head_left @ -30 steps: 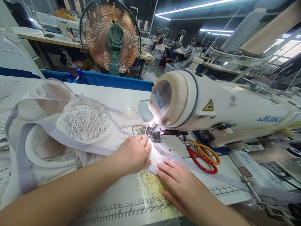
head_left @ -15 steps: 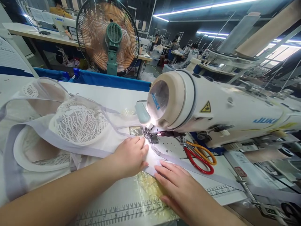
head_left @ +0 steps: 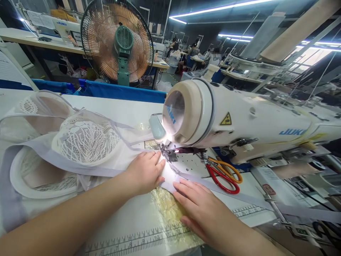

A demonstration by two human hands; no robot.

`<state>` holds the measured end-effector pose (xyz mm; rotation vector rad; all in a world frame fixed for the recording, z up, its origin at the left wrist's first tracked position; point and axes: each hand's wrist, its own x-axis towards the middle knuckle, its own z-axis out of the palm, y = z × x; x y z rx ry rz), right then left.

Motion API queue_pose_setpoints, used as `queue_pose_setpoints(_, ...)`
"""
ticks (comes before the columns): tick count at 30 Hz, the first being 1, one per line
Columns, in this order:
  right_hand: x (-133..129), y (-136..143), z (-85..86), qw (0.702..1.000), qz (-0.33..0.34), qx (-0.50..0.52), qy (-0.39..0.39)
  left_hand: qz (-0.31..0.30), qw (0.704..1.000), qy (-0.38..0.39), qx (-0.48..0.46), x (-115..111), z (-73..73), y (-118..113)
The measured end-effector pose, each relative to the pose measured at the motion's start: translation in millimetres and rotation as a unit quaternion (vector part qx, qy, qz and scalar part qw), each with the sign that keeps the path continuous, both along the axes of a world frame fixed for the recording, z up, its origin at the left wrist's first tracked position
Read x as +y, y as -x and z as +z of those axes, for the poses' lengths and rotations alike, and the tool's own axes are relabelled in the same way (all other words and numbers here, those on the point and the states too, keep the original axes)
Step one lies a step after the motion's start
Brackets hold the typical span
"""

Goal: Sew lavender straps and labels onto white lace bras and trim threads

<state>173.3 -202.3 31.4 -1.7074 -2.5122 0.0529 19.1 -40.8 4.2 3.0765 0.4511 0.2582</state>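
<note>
A white bra point(head_left: 87, 140) with lace cups and pale lilac edging spreads over the left of the table, its band running under the needle area of the sewing machine point(head_left: 183, 110). Just in front of the presser foot point(head_left: 164, 151), my left hand point(head_left: 144, 170) lies on the band, fingers extended and pressing the cloth down. My right hand point(head_left: 195, 201) rests flat on the near edge of the same fabric, its fingers stretched out. A lilac elastic strip point(head_left: 247, 202) comes in from the right to the presser foot. The fabric under the foot is partly hidden by my left fingers.
Scissors point(head_left: 223, 174) with red and orange handles lie right of the needle plate. A printed ruler scale point(head_left: 138, 241) runs along the table's front, crossed by yellowed tape point(head_left: 166, 206). Behind a blue cloth trough point(head_left: 125, 91) stands a large fan point(head_left: 124, 42). People sit at machines farther back.
The view has turned slightly, so the machine, fan and bra appear a little farther left. Both hands keep nearly the same places on the fabric.
</note>
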Motion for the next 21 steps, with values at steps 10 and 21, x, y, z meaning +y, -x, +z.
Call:
queue_pose_setpoints(10,-12.5,-23.3,1.1,0.998,-0.047,0.028,0.024,-0.034,0.985,-0.002,0.17,-40.7,26.7,2.8)
queue_pose_setpoints(21,-20.0,-11.4,23.5,0.976,-0.016,0.143,0.163,-0.08,0.989,-0.05,0.116,-32.3,27.3,10.0)
